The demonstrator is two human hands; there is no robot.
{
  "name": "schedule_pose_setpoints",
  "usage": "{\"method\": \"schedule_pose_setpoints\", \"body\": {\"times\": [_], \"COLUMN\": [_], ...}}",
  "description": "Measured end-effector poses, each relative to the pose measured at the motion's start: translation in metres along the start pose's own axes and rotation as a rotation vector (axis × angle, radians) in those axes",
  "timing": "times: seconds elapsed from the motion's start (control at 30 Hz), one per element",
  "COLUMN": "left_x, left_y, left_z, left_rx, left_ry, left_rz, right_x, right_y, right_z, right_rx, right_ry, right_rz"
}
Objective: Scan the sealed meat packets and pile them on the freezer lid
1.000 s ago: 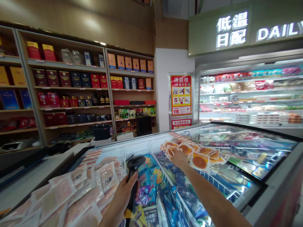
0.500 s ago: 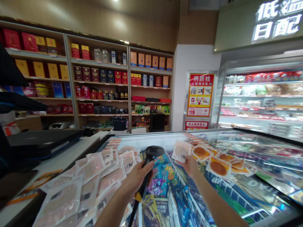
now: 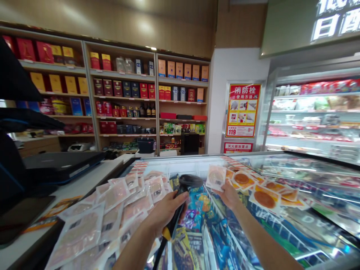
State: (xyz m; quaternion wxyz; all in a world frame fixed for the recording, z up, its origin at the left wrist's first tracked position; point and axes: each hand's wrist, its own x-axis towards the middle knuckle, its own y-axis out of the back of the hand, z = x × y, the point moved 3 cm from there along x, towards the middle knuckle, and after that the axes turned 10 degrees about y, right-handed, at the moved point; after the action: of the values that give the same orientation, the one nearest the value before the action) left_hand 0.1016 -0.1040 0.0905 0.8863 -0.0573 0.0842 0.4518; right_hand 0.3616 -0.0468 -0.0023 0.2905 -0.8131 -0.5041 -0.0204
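The pale packet [image 3: 215,176] is standing out from the right hand [image 3: 229,195], whose nearly closed fingers are pinching its lower right corner beside some orange packets [image 3: 243,179]; the left hand [image 3: 165,210] is wrapping around a black scanner's handle [image 3: 174,220].

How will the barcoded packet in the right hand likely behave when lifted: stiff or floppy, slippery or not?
The barcoded packet probably bends little: it looks flat although the right hand grips only one corner. It looks thin, so probably light. Its smooth plastic wrapper may be slippery.
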Motion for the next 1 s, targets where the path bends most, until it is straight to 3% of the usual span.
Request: {"method": "schedule_pose_setpoints", "body": {"times": [0.33,0.63,0.73,0.87,1.0], "left_x": [-0.002,-0.004,-0.005,-0.003,0.0], "left_y": [-0.003,-0.005,0.005,0.034,0.061], "left_z": [-0.002,0.001,0.007,0.014,0.013], "left_rx": [-0.09,-0.001,0.1,0.259,0.316], "left_ry": [0.033,0.024,-0.002,-0.058,-0.077], "left_rz": [-0.1,-0.13,-0.04,0.2,0.315], "right_x": [-0.001,-0.003,-0.005,-0.011,-0.016], "right_y": [0.002,0.007,0.004,-0.011,-0.034], "right_z": [-0.006,-0.008,-0.007,-0.003,0.006], "right_rx": [0.052,0.031,0.019,-0.068,-0.232], "right_ry": [0.032,0.037,0.029,0.028,0.063], "right_rz": [0.002,-0.058,-0.035,-0.011,-0.127]}}
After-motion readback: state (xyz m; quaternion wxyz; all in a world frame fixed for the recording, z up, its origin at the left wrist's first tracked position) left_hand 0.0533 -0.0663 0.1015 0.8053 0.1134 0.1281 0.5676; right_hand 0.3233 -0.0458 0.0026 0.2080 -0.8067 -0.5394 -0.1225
